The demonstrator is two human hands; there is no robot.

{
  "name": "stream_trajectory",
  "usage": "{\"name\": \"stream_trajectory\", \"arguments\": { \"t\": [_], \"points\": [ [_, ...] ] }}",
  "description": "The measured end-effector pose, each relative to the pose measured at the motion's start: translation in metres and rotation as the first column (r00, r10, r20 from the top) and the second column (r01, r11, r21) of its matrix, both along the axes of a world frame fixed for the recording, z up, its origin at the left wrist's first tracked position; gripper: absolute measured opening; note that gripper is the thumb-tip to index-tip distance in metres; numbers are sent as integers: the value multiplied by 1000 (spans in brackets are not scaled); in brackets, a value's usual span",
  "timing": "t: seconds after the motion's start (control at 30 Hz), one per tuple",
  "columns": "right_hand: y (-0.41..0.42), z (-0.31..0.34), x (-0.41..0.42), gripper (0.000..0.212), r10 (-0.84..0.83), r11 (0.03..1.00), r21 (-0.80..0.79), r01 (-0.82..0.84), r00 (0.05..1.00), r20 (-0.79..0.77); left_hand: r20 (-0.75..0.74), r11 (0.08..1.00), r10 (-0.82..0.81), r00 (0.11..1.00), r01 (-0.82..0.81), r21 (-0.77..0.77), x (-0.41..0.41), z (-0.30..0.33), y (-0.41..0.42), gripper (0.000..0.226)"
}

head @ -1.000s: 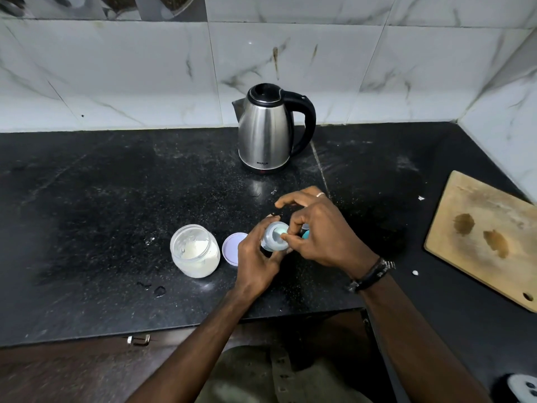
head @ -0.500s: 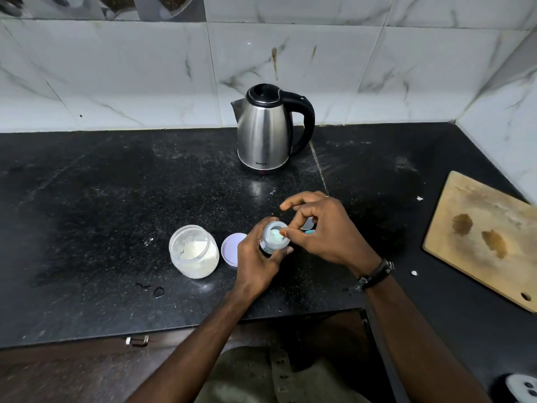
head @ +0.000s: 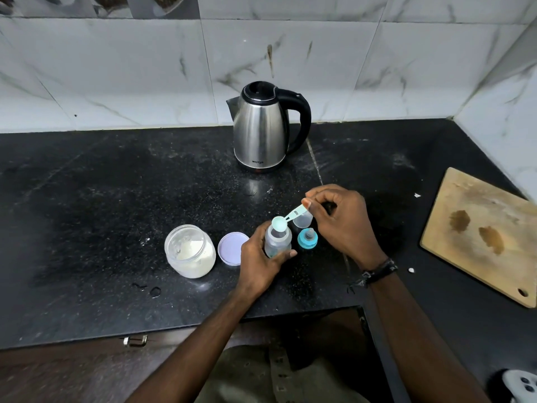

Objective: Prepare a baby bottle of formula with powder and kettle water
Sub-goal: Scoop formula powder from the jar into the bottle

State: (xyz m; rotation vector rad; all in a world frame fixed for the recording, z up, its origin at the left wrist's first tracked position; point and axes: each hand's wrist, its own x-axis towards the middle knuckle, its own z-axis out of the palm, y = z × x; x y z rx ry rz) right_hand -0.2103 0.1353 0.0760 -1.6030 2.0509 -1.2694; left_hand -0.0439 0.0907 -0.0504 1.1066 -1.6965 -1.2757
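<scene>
Head view: left hand (head: 263,258) grips a clear bottle (head: 278,237) upright on the counter (head: 87,228), between lid (head: 231,248) and teal nipple ring (head: 307,237). Right hand (head: 338,219) pinches a scoop (head: 286,219), now tipped over the bottle's mouth; earlier, fingers hid it.

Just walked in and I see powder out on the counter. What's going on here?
A person is making up a baby bottle. The left hand grips the open bottle on the black counter, while the right hand pinches a small scoop over its mouth. The powder jar stands open to the left with its lid beside it. The teal nipple ring sits off the bottle, and the kettle stands behind, untouched.
</scene>
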Motion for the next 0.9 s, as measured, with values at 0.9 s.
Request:
{"name": "stream_trajectory", "arguments": {
  "t": [0.9],
  "points": [
    [-15,-7,-3,22,-270,961,192,200,831,487,10,996,20,1000,-19,-89,10,16,9,120]
  ]
}}
